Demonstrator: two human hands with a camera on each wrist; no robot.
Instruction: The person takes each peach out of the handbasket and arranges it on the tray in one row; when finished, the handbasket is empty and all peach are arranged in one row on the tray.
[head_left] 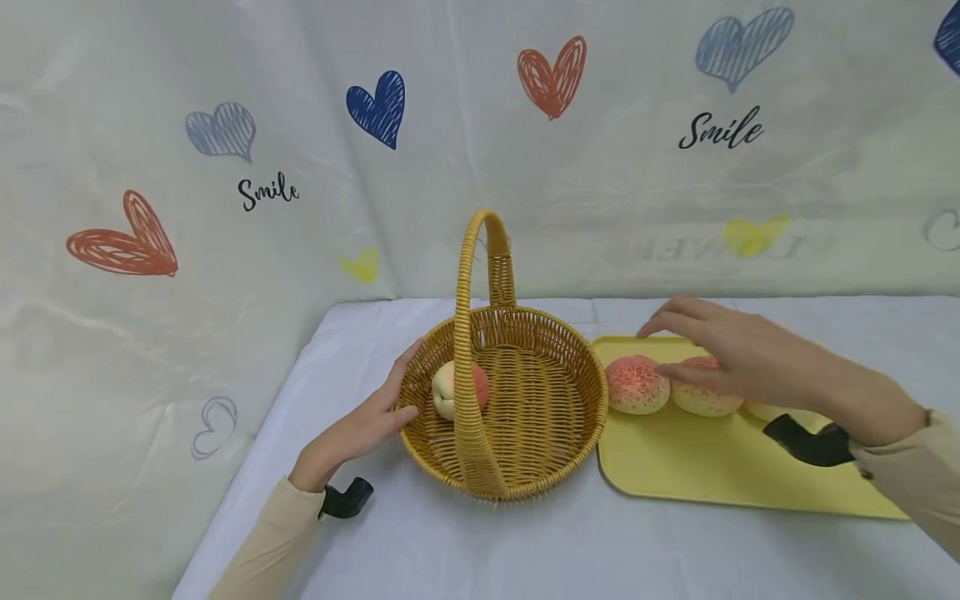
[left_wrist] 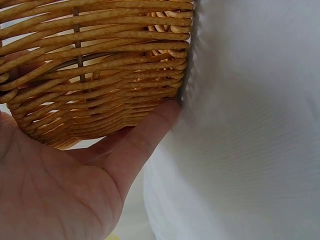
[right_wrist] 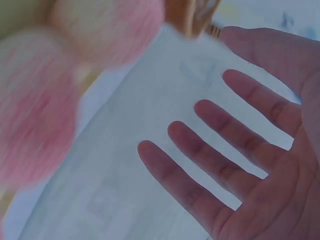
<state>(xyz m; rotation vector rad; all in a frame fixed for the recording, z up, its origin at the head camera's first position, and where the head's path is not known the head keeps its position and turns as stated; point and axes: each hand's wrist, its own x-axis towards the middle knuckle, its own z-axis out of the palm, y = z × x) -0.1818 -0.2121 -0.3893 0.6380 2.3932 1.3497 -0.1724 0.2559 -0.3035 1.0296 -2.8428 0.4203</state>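
Note:
A round wicker basket (head_left: pixel 540 400) with a tall arched handle (head_left: pixel 468 417) stands on the white-covered table, one peach (head_left: pixel 444 392) lying inside at its left. My left hand (head_left: pixel 367 429) rests against the basket's left side, thumb at the rim; in the left wrist view a straight finger (left_wrist: pixel 142 140) touches the woven wall low down. Over the yellow tray (head_left: pixel 675 467) my right hand (head_left: pixel 750 354) hovers with spread fingers, holding nothing. Beneath it lie a pink-speckled peach (head_left: pixel 636 385), a second peach (head_left: pixel 701 396) partly covered by the hand, and a third (head_left: pixel 780 410) mostly hidden.
A pale cloth backdrop (head_left: pixel 615 183) printed with hearts and "Smile" hangs behind the table and down its left side. The tray's left edge sits right beside the basket. White tablecloth (head_left: pixel 570 550) stretches in front of both.

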